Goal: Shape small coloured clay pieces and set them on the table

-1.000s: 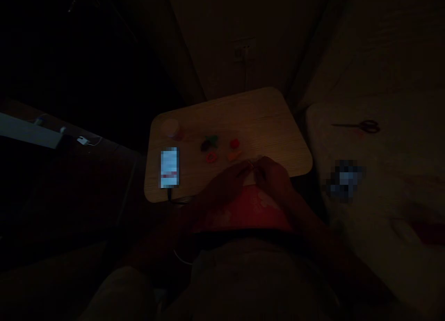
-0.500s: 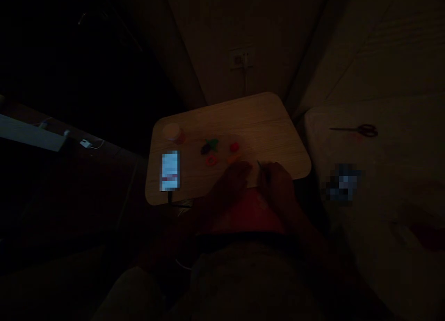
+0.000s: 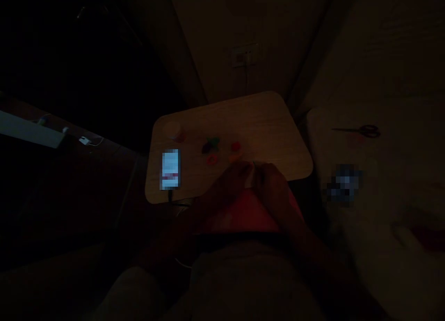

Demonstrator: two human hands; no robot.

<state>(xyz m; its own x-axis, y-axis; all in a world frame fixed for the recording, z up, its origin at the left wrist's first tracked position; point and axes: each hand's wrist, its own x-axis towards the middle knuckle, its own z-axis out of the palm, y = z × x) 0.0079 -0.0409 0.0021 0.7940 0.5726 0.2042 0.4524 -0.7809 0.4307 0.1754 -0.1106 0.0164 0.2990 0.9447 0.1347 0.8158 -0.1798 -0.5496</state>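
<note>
The left hand [image 3: 240, 170] and the right hand [image 3: 270, 175] are held close together over the near edge of the tabletop [image 3: 271, 122], toward its near right corner. A thin stick [image 3: 254, 163] appears to be pinched in the right hand; only its tip is shown, in the narrow gap between the 2 hands. The fingers of the left hand are drawn in, but whether anything is held there cannot be told in this dark.

Compared with the picture just before, the gap is narrowed: the right hand is brought in toward the left, and less of the stick is exposed. By this, close work by the 2 hands together seems to be taken up again, though the point being worked on is hidden by the fingers.

The small coloured pieces are left where they were, beyond the left hand and inward from the near edge: a green piece [image 3: 213, 141], a dark piece [image 3: 207, 148], a reddish ring [image 3: 212, 160], a red piece [image 3: 236, 146] and an orange piece [image 3: 235, 158]. A pale-lidded jar [image 3: 173, 129] is placed by the far left corner, and a lit phone [image 3: 170, 169] by the left edge.
</note>
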